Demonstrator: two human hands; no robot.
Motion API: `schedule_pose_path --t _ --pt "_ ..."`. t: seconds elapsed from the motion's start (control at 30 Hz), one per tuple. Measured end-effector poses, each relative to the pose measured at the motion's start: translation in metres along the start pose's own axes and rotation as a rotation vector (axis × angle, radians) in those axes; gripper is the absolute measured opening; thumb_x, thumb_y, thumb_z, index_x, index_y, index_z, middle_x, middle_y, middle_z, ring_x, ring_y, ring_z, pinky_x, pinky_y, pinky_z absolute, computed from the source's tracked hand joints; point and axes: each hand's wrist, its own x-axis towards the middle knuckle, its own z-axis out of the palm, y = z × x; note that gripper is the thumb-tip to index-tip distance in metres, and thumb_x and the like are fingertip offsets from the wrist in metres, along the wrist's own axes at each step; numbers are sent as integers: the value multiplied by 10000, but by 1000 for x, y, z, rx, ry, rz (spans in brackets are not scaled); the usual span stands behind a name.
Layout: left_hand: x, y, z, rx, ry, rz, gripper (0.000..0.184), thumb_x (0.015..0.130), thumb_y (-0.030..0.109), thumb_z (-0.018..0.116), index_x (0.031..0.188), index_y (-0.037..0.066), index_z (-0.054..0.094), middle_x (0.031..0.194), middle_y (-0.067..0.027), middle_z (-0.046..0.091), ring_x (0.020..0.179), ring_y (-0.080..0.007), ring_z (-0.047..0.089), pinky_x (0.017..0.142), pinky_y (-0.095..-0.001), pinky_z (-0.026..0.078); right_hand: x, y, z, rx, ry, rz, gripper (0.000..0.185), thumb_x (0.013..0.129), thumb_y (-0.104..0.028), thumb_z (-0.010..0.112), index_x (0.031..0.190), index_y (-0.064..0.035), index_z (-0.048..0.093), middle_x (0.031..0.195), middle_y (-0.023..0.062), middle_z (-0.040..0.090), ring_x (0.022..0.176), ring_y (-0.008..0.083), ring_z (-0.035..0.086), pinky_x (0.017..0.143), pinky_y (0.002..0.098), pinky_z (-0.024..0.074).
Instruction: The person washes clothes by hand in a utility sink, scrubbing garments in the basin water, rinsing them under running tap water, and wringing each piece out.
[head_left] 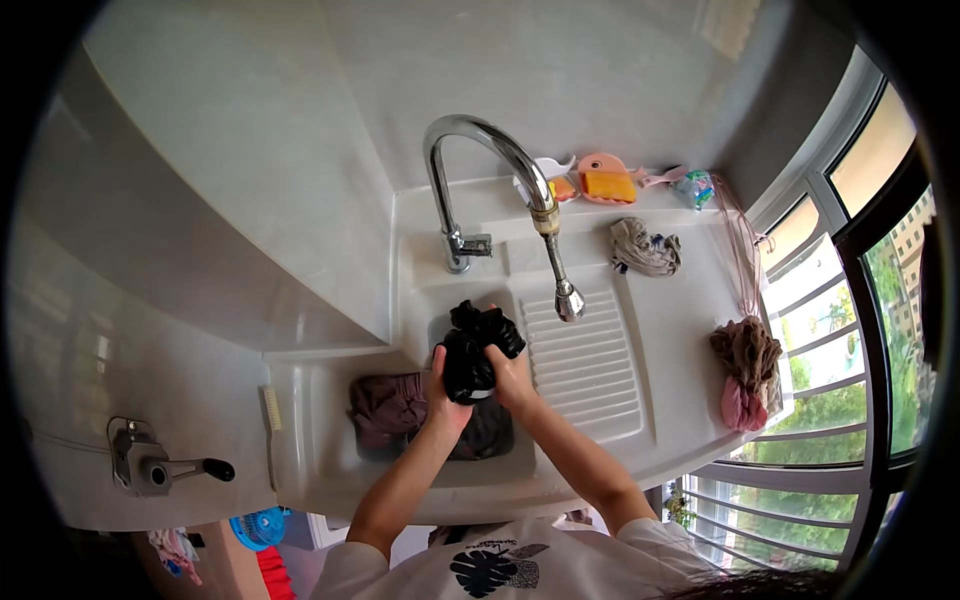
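Observation:
My left hand [447, 388] and my right hand [508, 372] are both closed around a bunched black cloth [470, 350], wet-looking and shiny, one hand on each side of it. The cloth is held up over the sink basin [435, 312]. Beneath it, a dark maroon garment [385, 405] lies in the basin, and a darker cloth [485, 432] sits partly hidden behind my wrists. A chrome faucet [490, 135] arches over from behind, its spout [569, 300] hanging right of my hands; no water stream is visible.
Right of the basin is a ribbed washboard [585, 365]. A grey twisted cloth [646, 248] and brown cloth [748, 348] rest on the counter. Along the back ledge sit an orange soap bar [608, 187] and a small plastic bag [694, 188]. A brush [272, 408] lies at the left edge.

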Motion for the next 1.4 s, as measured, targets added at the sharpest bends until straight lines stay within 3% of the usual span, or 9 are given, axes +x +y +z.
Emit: schedule_pose_path --t 0.07,0.2,0.37,0.5,0.6,0.77,0.9,1.2,1.4 --pt "-4 4 20 -98 -46 -117 491 923 490 487 1282 155 496 1252 -31 555 1150 -195 539 1003 -374 415 -11 -26 18 -427 -82 -290 366 751 45 476 1105 20 564 1031 92 619 1004 178 580 890 307 456" --pt "0 20 11 -96 -42 -343 460 928 503 453 1255 190 535 1232 -27 574 1152 -196 541 978 -371 438 -20 -38 23 -831 -120 -383 430 698 12 598 1126 33 556 1075 181 621 1036 278 594 928 315 436" --pt "19 33 -22 -57 -156 -545 443 938 479 447 1244 170 533 1183 -24 595 1107 -182 570 914 -383 493 -26 -78 41 -929 -448 -761 512 654 -81 693 1147 -27 568 1242 195 549 1133 374 544 993 451 417" --pt "27 41 -40 34 -171 -574 368 967 399 429 1198 131 534 1110 -42 607 1047 -182 593 892 -329 493 -25 -77 38 -943 -703 -874 503 721 -179 712 1166 -14 548 1227 214 543 1134 387 531 970 433 433" --pt "28 56 -12 -144 -450 -917 261 983 264 404 1060 110 600 1019 -40 624 970 -176 599 893 -299 465 -25 -75 36 -1094 -948 -1271 373 708 -134 617 1031 54 603 1154 209 568 1134 384 534 970 437 441" --pt "52 56 -27 510 -597 -791 235 962 257 457 1070 101 595 1011 -41 610 943 -157 599 851 -287 487 -26 -63 42 -1078 -1066 -1445 260 537 -195 568 694 -1 640 922 149 601 1033 347 568 953 476 447" --pt "49 64 -4 1228 -809 -369 249 892 277 560 1011 63 603 934 -17 610 878 -119 584 783 -263 485 -26 -54 47 -1043 -1132 -1454 152 542 -200 575 574 -53 600 815 95 587 932 313 571 939 448 449" --pt "56 50 -9 1220 -397 -804 267 862 301 607 953 50 613 754 -7 588 760 -118 552 681 -266 454 -28 -33 54 -1095 -1314 -1434 133 606 -216 585 562 -91 592 730 39 566 803 217 528 764 330 417" --pt "54 36 -25 963 -433 -715 299 860 336 614 942 48 611 714 -3 575 706 -121 543 658 -280 459 -24 -45 29 -1094 -1206 -1354 172 567 -211 562 594 -47 607 758 65 562 870 255 542 892 401 423"
